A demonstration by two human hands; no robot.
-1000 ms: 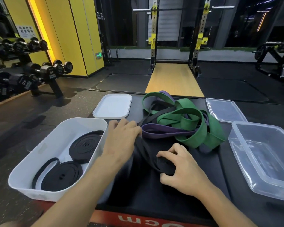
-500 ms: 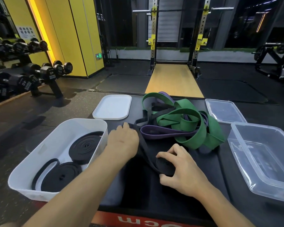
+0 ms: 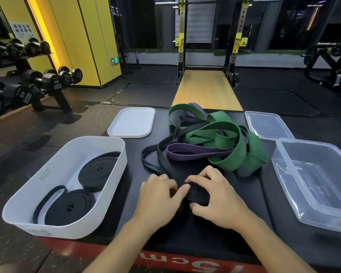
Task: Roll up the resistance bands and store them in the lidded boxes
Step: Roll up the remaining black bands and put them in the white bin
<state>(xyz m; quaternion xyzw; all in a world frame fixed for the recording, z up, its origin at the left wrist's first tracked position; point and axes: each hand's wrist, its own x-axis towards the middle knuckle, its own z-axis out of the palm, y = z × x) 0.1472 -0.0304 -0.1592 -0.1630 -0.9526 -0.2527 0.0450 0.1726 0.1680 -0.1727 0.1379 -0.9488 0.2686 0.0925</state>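
Both your hands, left hand (image 3: 159, 196) and right hand (image 3: 217, 201), pinch a tight coil of flat matte black rubber band (image 3: 197, 194), fingers curled around it.

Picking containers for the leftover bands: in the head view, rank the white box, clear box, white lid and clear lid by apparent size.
1. white box and clear box: similar, clear box cut off
2. white lid and clear lid: alike, farther away

A partly coiled black band (image 3: 197, 194) trails toward tangled green bands (image 3: 220, 142) and purple bands (image 3: 195, 153); two black rolls (image 3: 98, 170) lie in the white box (image 3: 28, 219), perhaps slightly unwound. The clear box (image 3: 283, 152) is open.
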